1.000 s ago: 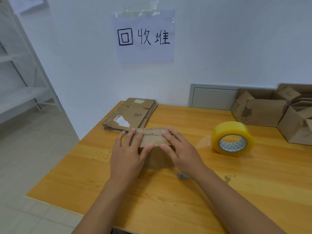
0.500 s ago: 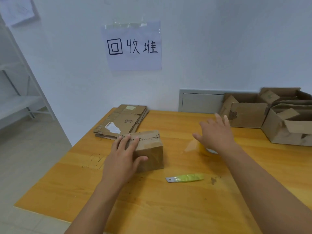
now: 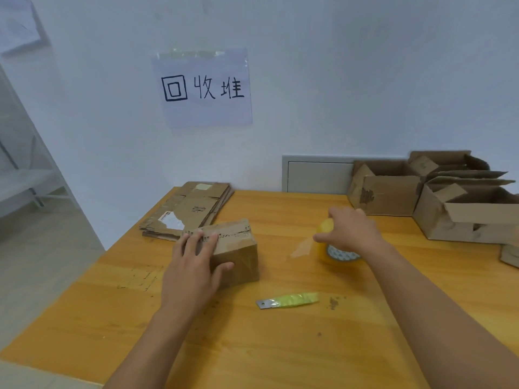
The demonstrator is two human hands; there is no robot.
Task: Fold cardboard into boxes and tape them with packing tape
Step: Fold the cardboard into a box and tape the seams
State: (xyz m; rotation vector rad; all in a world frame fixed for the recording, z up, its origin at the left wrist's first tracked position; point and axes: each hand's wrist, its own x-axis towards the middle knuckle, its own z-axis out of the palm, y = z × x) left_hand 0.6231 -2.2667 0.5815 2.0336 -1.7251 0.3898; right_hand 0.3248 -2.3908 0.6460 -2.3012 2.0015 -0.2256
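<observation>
Taping step judged in hand: folded box (image 3: 234, 248) steadied under spread left hand (image 3: 191, 265) fingers, tape roll (image 3: 334, 248) grasped by curled right hand (image 3: 348, 231) fingers; next, tape to be drawn across seam.

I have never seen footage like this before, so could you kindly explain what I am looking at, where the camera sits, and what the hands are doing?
There is no machine here: a person wears a camera on the head, so the single view looks forward and down at their own two bare arms.

The left hand rests on a small folded cardboard box, fingers over the top and thumb against its front, steadying it. The right hand closes over a roll of yellow packing tape, seemingly picking it up.

All this sits on a wooden table. Also on it: a small cutter with a green handle, a stack of flattened cardboard at the back, and several open boxes at the right. A handwritten paper sign is taped to the wall.
</observation>
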